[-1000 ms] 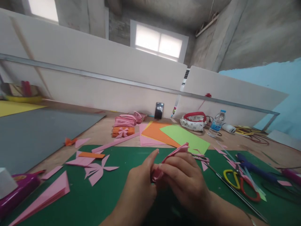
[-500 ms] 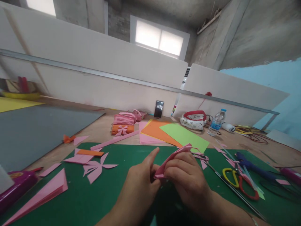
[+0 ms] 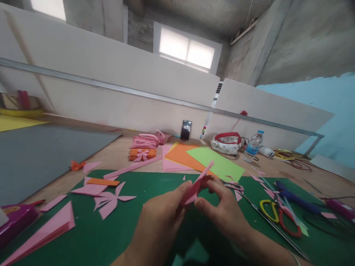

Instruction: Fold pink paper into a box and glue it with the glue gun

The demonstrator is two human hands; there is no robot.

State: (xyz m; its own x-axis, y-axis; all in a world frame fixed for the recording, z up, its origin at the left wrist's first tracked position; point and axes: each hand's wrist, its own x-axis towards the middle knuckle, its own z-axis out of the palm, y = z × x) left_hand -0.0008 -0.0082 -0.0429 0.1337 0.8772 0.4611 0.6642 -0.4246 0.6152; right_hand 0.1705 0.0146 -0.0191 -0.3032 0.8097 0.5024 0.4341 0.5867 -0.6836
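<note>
A folded piece of pink paper (image 3: 195,190) stands tilted above the green cutting mat (image 3: 122,236). My left hand (image 3: 163,210) is closed on its lower left part, thumb pressed against the near face. My right hand (image 3: 222,207) is at the paper's right side with thumb and fingers apart; some fingertips pass behind the paper, so whether they touch it is hidden. Left of my hands lie a pink paper bow shape (image 3: 109,203), an orange strip (image 3: 103,182) and a long folded pink paper (image 3: 46,231).
Scissors (image 3: 290,221) with red and yellow handles, a metal rod (image 3: 273,221) and a blue glue gun (image 3: 296,199) lie right. Behind are orange paper (image 3: 183,157), green paper (image 3: 219,162), a phone (image 3: 186,130) and a water bottle (image 3: 253,147). A purple tool (image 3: 19,221) sits left.
My right hand has loosened its grip on the pink paper, and its thumb and fingers have spread. The left thumb has come down onto the paper, which now stands steeper.
</note>
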